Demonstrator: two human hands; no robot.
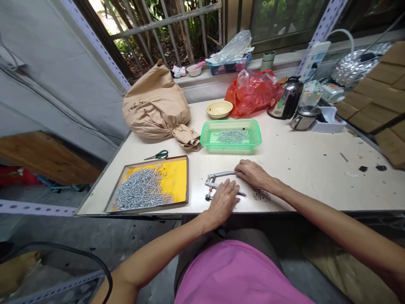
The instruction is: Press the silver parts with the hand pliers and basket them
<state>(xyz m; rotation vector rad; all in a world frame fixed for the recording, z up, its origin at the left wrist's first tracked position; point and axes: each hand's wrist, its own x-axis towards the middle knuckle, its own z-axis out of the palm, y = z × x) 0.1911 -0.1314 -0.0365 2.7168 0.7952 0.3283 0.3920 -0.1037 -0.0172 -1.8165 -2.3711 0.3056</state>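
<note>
Both hands rest on metal pliers (218, 182) near the table (300, 156) edge: left hand (223, 200) flat, fingers spread over them; right hand (253, 173) loosely curled on the upper handle, grip unclear. Judging by this, picking the tool up needs a firm close.

Bright daylight from barred window (177, 25) behind table (303, 160); soft shadows, sharp centre, strong wide-angle bending at edges.
</note>
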